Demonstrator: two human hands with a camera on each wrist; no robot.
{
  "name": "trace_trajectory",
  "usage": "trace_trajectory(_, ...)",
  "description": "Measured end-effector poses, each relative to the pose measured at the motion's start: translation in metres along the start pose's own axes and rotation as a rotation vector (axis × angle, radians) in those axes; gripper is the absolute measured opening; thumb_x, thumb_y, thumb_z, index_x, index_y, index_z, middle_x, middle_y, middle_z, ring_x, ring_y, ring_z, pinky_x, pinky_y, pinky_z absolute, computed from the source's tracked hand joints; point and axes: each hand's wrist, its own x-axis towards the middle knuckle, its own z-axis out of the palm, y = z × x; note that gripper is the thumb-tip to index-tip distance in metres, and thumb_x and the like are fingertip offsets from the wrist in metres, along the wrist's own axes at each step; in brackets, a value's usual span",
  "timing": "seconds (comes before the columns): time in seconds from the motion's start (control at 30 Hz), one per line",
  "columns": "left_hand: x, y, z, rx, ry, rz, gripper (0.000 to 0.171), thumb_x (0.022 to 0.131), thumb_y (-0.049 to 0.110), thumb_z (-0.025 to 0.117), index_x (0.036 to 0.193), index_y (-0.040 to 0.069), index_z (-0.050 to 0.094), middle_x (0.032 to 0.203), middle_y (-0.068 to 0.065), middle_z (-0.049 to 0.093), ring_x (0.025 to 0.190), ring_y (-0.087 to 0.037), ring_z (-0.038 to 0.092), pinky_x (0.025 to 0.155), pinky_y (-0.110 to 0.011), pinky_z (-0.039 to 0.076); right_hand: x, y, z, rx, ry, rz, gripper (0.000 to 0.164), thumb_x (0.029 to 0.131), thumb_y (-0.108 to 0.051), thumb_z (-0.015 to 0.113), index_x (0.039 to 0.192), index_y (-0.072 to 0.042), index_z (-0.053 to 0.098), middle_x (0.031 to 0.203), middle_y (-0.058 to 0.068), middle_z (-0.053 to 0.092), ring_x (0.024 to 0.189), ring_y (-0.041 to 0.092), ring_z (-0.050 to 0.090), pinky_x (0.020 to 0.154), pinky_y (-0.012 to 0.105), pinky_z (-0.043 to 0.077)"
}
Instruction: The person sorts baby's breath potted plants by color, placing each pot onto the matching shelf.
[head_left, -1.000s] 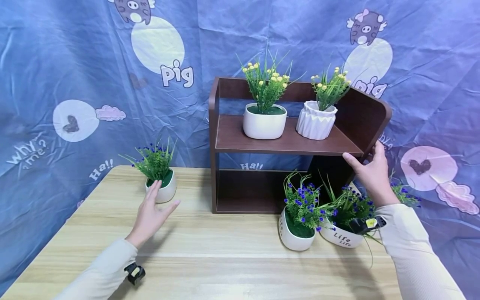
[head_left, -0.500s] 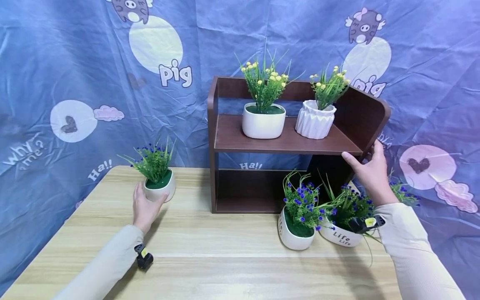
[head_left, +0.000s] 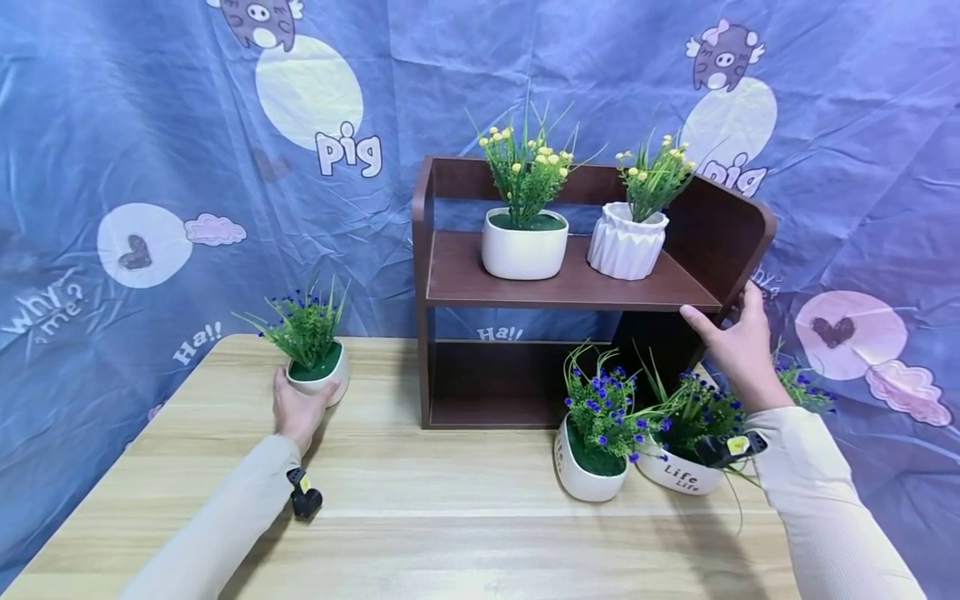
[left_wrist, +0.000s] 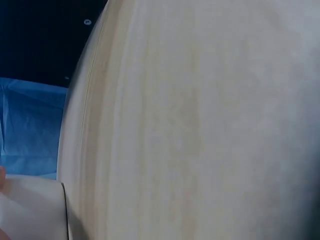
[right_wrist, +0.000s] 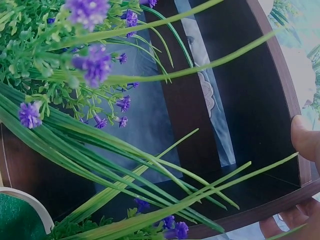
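Note:
At the table's far left stands a white pot with blue-flowered artificial grass point(head_left: 303, 333). My left hand point(head_left: 298, 412) grips that pot low from the near side, thumb on the right and fingers on the left. Only part of the white pot point(left_wrist: 32, 207) shows in the left wrist view, at the lower left corner. My right hand point(head_left: 738, 350) holds the right side panel of the dark brown two-tier shelf point(head_left: 498, 289), its thumb at the front edge. In the right wrist view the thumb point(right_wrist: 306, 137) presses the shelf's edge, while fingertips point(right_wrist: 287, 220) show beyond the panel.
On the upper tier stand an oval white pot point(head_left: 525, 250) and a ribbed white pot point(head_left: 628, 242), both with yellow flowers. Blue-flowered pots, one oval point(head_left: 588, 479) and one lettered point(head_left: 678, 475), stand before the shelf's right half, below my right arm. Patterned blue cloth point(head_left: 172, 100) hangs behind.
My left hand has come down from above the left pot's near side and taken hold of the pot. The pot stays about where it was. My right hand keeps its hold on the shelf.

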Motion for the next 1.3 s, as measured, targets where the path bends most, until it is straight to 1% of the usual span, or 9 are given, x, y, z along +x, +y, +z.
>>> trace_trajectory(0.17, 0.001, -0.002, 0.002, -0.029, 0.021, -0.017, 0.090, 0.078, 0.017, 0.078, 0.146, -0.003, 0.023, 0.141, -0.029, 0.038, 0.131, -0.044, 0.036, 0.110, -0.052, 0.027, 0.000, 0.000, 0.000, -0.003, 0.004, -0.004, 0.074, 0.091, -0.031, 0.064, 0.150, -0.015, 0.021, 0.141, 0.018, 0.037, 0.127, 0.023, 0.041, 0.096, 0.021, 0.040)
trace_trajectory(0.37, 0.001, -0.002, 0.002, -0.040, 0.027, -0.032, 0.089, 0.077, 0.018, 0.079, 0.146, -0.001, 0.027, 0.140, -0.027, 0.041, 0.130, -0.043, 0.038, 0.110, -0.050, 0.028, 0.000, 0.001, 0.001, -0.002, 0.009, -0.004, 0.074, 0.091, -0.031, 0.064, 0.150, -0.015, 0.021, 0.141, 0.017, 0.037, 0.127, 0.023, 0.041, 0.097, 0.022, 0.039)
trace_trajectory(0.63, 0.002, -0.002, -0.001, 0.002, 0.023, -0.050, 0.089, 0.076, 0.022, 0.080, 0.147, 0.000, 0.029, 0.140, -0.027, 0.043, 0.129, -0.043, 0.040, 0.109, -0.051, 0.029, 0.000, 0.001, 0.001, -0.005, 0.008, 0.002, 0.074, 0.092, -0.032, 0.064, 0.150, -0.016, 0.021, 0.143, 0.018, 0.037, 0.129, 0.024, 0.040, 0.100, 0.026, 0.038)
trace_trajectory(0.8, 0.002, -0.001, -0.002, 0.013, 0.016, -0.055, 0.091, 0.077, 0.023, 0.080, 0.147, 0.000, 0.028, 0.141, -0.027, 0.042, 0.130, -0.043, 0.039, 0.109, -0.051, 0.029, 0.000, 0.001, 0.001, -0.005, 0.002, 0.008, 0.075, 0.092, -0.032, 0.063, 0.151, -0.017, 0.020, 0.145, 0.019, 0.035, 0.130, 0.026, 0.038, 0.102, 0.028, 0.038)
trace_trajectory(0.9, 0.000, 0.000, -0.004, 0.017, 0.016, -0.060, 0.091, 0.077, 0.024, 0.080, 0.148, 0.001, 0.028, 0.141, -0.027, 0.042, 0.130, -0.043, 0.039, 0.109, -0.051, 0.029, 0.000, 0.001, 0.001, -0.007, 0.001, 0.011, 0.075, 0.092, -0.032, 0.063, 0.151, -0.017, 0.020, 0.145, 0.019, 0.035, 0.130, 0.026, 0.038, 0.102, 0.028, 0.038)
trace_trajectory(1.07, -0.004, 0.000, -0.008, 0.014, 0.004, -0.050, 0.091, 0.078, 0.024, 0.079, 0.148, 0.001, 0.027, 0.141, -0.027, 0.042, 0.130, -0.043, 0.039, 0.109, -0.051, 0.030, 0.001, 0.002, 0.001, -0.008, -0.002, 0.014, 0.076, 0.092, -0.032, 0.063, 0.151, -0.018, 0.019, 0.145, 0.018, 0.035, 0.131, 0.026, 0.039, 0.101, 0.026, 0.039)
trace_trajectory(1.3, -0.011, -0.001, -0.014, 0.020, -0.027, -0.008, 0.087, 0.078, 0.022, 0.079, 0.146, 0.000, 0.030, 0.139, -0.027, 0.044, 0.128, -0.041, 0.042, 0.108, -0.049, 0.032, 0.001, 0.001, 0.001, -0.004, 0.004, 0.010, 0.075, 0.092, -0.032, 0.063, 0.151, -0.017, 0.020, 0.143, 0.017, 0.036, 0.129, 0.025, 0.040, 0.100, 0.027, 0.039)
